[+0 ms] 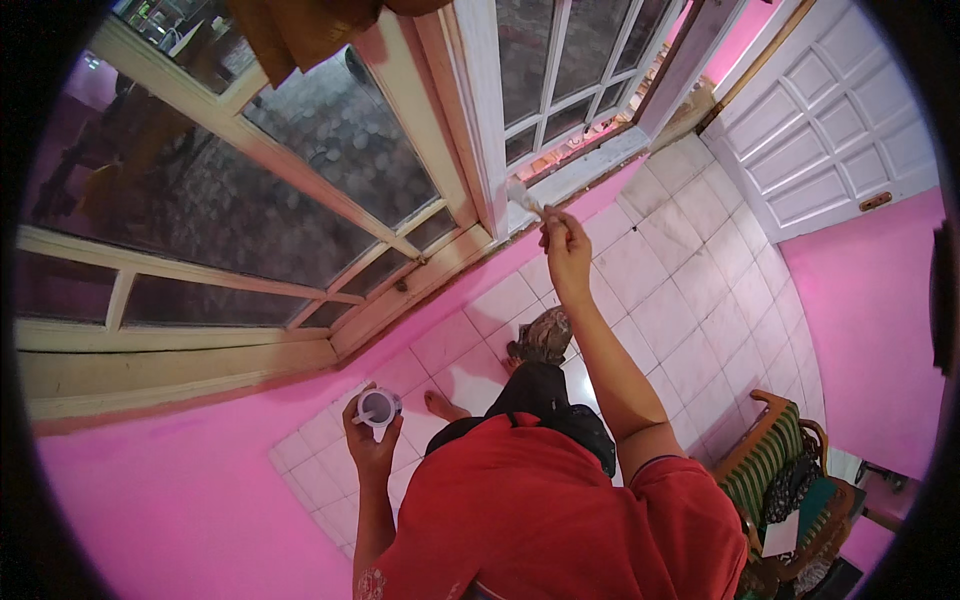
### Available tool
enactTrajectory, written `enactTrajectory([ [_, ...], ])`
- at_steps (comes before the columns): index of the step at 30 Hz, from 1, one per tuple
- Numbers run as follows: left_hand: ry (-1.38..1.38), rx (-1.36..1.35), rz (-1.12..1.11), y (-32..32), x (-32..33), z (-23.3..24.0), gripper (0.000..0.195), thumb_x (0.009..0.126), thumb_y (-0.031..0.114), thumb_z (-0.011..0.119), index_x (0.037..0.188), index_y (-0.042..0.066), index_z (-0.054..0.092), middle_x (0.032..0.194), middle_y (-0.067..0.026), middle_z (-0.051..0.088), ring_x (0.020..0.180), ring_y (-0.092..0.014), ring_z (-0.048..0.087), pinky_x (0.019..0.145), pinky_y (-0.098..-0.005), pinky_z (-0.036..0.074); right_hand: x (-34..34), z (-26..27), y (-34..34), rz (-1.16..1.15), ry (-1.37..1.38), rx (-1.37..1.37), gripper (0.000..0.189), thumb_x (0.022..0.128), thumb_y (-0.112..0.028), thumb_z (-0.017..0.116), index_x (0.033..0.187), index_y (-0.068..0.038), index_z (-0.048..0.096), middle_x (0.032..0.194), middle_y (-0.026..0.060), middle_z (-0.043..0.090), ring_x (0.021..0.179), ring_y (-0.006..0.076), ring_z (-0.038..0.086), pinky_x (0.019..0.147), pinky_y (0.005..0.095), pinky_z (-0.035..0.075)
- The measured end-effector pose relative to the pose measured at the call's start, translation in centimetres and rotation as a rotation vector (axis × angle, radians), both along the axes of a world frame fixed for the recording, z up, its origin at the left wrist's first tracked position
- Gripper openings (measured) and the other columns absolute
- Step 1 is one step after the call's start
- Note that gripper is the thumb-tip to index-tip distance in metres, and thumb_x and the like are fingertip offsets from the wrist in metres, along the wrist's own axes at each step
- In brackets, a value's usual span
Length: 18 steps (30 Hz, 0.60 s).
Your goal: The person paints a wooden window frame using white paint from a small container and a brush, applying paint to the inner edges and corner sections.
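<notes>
My right hand [566, 251] grips the handle of a paintbrush [526, 196]. The pale bristles are at the inner corner of the window, where a white upright post [484, 120] meets the white sill [581, 180]; I cannot tell whether they touch it. Lower down on the left, my left hand [369, 448] holds a small plastic cup [379, 406] upright by its sides. Inside the cup is a pale substance, probably paint. Left of the post, the cream window frame [405, 120] differs in colour from the white part.
A crumpled dark cloth or bag [545, 335] is by my feet on the tiled floor [652, 277]. A white panelled door [832, 127] stands at upper right. A wooden chair with striped cushions [761, 442] holds several items. Brown fabric [300, 34] hangs over the upper window.
</notes>
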<state>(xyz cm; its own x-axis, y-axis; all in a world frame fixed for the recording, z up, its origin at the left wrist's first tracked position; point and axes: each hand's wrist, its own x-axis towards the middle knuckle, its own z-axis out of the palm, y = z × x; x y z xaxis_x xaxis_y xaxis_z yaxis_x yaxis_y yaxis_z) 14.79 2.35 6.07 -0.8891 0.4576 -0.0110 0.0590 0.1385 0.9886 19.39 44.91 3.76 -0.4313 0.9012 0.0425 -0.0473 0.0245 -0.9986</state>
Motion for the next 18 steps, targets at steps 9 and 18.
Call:
enactTrajectory([
  [9,0.067,0.01,0.009,-0.4,0.1,0.6,0.074,0.081,-0.004,0.079,0.142,0.004,0.039,0.145,-0.0197,0.05,0.133,-0.029,0.051,0.112,-0.0423,0.042,-5.2,-13.5,2.7,0.015,-0.455,0.162,0.033,0.095,-0.021,0.057,0.106,0.006,0.071,0.084,0.0261,0.07,0.083,0.0428,0.069,0.078,0.0448,0.054],
  [18,-0.032,-0.01,0.055,-1.2,2.0,-0.4,0.073,0.08,-0.005,0.079,0.141,0.004,0.04,0.145,-0.0199,0.051,0.133,-0.029,0.051,0.113,-0.042,0.041,-1.3,-2.6,1.4,0.054,0.014,-0.035,0.038,0.1,-0.024,0.055,0.119,0.006,0.066,0.083,0.0119,0.069,0.07,0.016,0.067,0.064,0.0305,0.053],
])
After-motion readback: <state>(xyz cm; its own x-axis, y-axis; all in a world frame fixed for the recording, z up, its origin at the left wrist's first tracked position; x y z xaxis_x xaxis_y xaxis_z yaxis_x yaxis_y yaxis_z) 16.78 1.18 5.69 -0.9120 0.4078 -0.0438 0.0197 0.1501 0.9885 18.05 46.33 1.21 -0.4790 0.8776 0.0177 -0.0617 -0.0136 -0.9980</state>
